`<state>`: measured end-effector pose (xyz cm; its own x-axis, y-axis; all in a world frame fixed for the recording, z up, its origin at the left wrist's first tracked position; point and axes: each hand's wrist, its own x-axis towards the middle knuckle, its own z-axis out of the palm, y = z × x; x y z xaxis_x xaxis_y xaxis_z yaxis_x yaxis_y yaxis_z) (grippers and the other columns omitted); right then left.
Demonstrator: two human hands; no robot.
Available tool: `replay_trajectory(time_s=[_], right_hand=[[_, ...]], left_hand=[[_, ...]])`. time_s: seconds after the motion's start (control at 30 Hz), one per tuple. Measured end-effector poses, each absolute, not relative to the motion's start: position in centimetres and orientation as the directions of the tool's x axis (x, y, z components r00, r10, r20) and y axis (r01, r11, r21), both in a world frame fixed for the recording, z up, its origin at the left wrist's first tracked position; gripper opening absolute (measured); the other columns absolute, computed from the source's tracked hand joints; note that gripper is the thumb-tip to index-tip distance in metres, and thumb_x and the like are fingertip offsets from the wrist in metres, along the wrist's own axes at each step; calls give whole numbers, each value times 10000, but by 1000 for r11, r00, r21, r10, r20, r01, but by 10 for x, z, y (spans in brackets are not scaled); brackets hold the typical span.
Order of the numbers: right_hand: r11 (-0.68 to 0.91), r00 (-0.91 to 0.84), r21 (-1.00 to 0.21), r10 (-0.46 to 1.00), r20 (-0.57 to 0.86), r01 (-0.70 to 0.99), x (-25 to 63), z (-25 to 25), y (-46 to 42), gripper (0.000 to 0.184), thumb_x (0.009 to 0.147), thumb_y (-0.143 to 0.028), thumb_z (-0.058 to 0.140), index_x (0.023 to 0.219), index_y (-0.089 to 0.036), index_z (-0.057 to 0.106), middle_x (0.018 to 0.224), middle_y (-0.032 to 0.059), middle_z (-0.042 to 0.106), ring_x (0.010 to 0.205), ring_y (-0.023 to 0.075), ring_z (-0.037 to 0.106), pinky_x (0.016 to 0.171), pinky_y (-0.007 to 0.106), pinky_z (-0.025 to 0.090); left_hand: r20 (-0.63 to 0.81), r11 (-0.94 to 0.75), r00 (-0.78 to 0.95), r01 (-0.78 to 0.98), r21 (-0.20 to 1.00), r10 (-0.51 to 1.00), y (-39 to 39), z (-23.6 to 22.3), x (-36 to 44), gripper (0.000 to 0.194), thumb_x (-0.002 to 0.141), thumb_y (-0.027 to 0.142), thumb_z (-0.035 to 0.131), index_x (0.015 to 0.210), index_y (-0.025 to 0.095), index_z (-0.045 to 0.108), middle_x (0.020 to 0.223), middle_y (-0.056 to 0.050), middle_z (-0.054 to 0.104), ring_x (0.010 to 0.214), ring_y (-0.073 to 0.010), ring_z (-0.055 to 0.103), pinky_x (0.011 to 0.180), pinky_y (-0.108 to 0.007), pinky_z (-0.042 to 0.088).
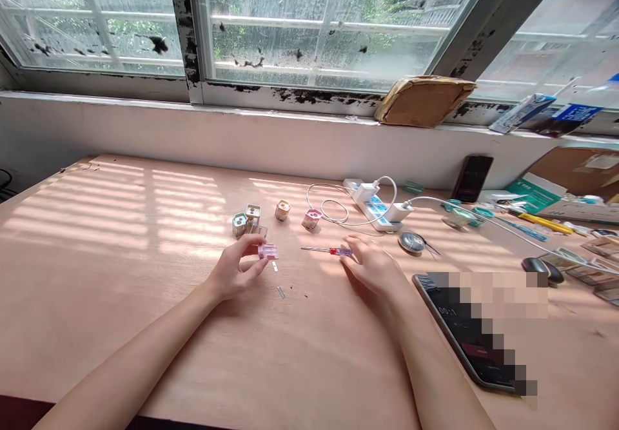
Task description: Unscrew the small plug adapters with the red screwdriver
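Observation:
My left hand (pixel 236 267) pinches a small pink transparent block (pixel 268 251) just above the wooden table (pixel 97 269). A thin metal blade (pixel 275 266) lies right below the block, and another small metal strip (pixel 281 293) lies nearer to me. My right hand (pixel 370 265) rests on the table with its fingers stretched out, its fingertips touching the purple handle of a small screwdriver (pixel 325 250) that lies flat. Several small square sharpener-like pieces (pixel 247 219) stand behind the left hand, with one more (pixel 282 209) and a pink one (pixel 312 218) to their right.
A white power strip (pixel 374 207) with plugged chargers and a coiled cable lies behind the screwdriver. A dark phone (pixel 471 343) lies at my right forearm. A mouse (pixel 539 267), a round metal object (pixel 411 242), boxes and a second phone (pixel 472 178) crowd the right side.

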<state>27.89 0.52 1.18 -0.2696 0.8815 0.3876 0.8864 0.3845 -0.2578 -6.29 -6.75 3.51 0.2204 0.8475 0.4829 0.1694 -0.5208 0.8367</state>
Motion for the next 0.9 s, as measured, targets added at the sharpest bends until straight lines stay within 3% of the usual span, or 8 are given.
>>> replay_trajectory(time_s=[0.17, 0.3, 0.37, 0.5, 0.67, 0.9], right_hand=[[263, -204, -387, 961, 187, 884, 272, 17, 2, 190, 894, -311, 553, 940, -214, 709, 1134, 96, 708, 1079, 289, 644, 887, 382, 512], [201, -136, -540, 978, 159, 817, 260, 27, -5, 176, 860, -376, 622, 928, -230, 692, 1006, 77, 739, 970, 297, 685, 806, 380, 526], [221, -120, -678, 974, 193, 701, 254, 31, -8, 207, 856, -411, 645, 942, -228, 691, 982, 78, 747, 952, 295, 699, 792, 384, 543], [297, -78, -901, 955, 287, 316, 237, 41, -17, 279, 851, -461, 718, 945, -200, 687, 974, 94, 748, 934, 280, 714, 813, 412, 583], [396, -147, -918, 906, 396, -32, 210, 52, -34, 251, 854, -438, 771, 887, -208, 675, 825, 58, 734, 723, 216, 700, 712, 387, 612], [342, -338, -936, 875, 348, -79, 184, 50, -52, 180, 909, -378, 734, 924, -206, 687, 841, 66, 733, 743, 212, 703, 702, 360, 606]], left_hand=[[410, -443, 198, 170, 880, 890, -69, 35, -63, 233, 943, 290, 601, 1156, 204, 560, 1026, -64, 647, 1013, -195, 682, 820, -305, 632], [423, -456, 198, 177, 872, 884, -68, 35, -64, 222, 933, 255, 595, 1146, 200, 567, 1000, -60, 644, 974, -182, 680, 782, -278, 626], [428, -461, 200, 167, 871, 881, -68, 35, -63, 218, 926, 237, 588, 1140, 197, 567, 986, -58, 646, 944, -175, 684, 763, -266, 619], [442, -479, 201, 200, 855, 874, -67, 37, -62, 226, 891, 192, 590, 1117, 186, 569, 980, -61, 654, 893, -161, 672, 761, -262, 600], [450, -499, 223, 268, 824, 864, -64, 35, -60, 267, 852, 157, 592, 1117, 183, 571, 1008, -63, 648, 856, -148, 640, 724, -249, 580], [424, -476, 229, 273, 836, 876, -64, 34, -59, 282, 834, 156, 609, 1113, 181, 576, 979, -61, 652, 816, -145, 636, 656, -225, 558]])
